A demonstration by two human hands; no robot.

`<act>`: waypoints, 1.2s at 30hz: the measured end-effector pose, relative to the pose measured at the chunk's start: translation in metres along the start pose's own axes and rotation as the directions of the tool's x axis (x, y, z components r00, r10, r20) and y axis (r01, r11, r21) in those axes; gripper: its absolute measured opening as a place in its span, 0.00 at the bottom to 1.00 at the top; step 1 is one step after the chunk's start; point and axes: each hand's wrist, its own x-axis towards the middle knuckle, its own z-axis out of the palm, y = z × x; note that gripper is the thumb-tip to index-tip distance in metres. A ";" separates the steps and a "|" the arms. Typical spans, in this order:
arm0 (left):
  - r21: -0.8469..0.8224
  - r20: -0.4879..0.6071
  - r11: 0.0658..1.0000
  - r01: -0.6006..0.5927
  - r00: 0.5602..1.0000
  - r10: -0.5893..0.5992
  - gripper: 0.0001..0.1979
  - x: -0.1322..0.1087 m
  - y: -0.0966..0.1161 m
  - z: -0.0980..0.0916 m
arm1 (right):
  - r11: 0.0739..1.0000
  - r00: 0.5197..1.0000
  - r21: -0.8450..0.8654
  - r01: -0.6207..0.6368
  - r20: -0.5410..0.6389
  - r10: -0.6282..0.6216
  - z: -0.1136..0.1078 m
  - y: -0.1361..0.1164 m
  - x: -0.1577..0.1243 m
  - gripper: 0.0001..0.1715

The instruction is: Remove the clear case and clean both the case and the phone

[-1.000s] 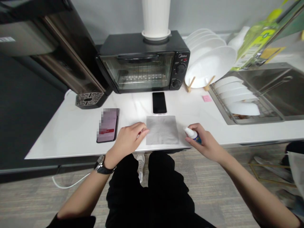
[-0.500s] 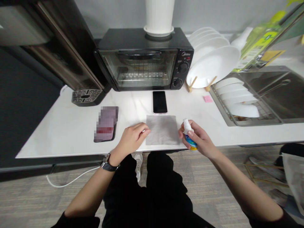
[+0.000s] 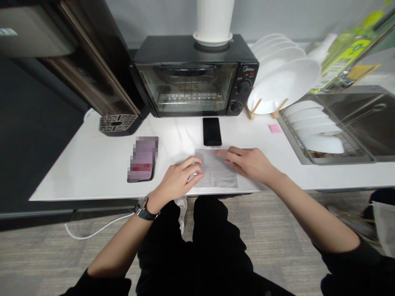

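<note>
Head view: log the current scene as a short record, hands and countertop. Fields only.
left_hand: left hand at the left edge of the gray sheet, fingers curled; grip unclear
right_hand: right hand over the sheet's right side, fingers pointing inward; contact hard to tell
sheet: lying on the white counter, near its front edge
dark_phone: black-screened phone, between sheet and toaster oven
other_phone: purple-screened phone, partly pixelated, left of the left hand
pink_note: pink note, on the counter beside the sink
</note>
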 end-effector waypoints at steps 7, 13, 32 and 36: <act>0.003 -0.010 1.000 -0.005 1.000 0.005 0.15 -0.002 -0.001 0.001 | 0.958 0.983 -0.225 0.179 0.082 -0.165 0.006 0.004 0.005 0.22; -0.003 -0.016 1.000 -0.004 1.000 0.004 0.15 0.000 0.000 0.001 | 0.951 0.986 -0.260 0.164 0.071 -0.150 0.005 0.002 0.003 0.21; -0.012 0.001 1.000 0.002 1.000 -0.002 0.16 -0.001 0.000 0.000 | 0.969 0.984 -0.178 0.173 0.076 -0.162 -0.001 0.009 0.008 0.26; -0.018 0.001 1.000 0.001 1.000 -0.001 0.15 0.000 -0.001 0.001 | 0.953 0.980 -0.240 0.187 0.115 -0.164 -0.003 0.011 0.009 0.22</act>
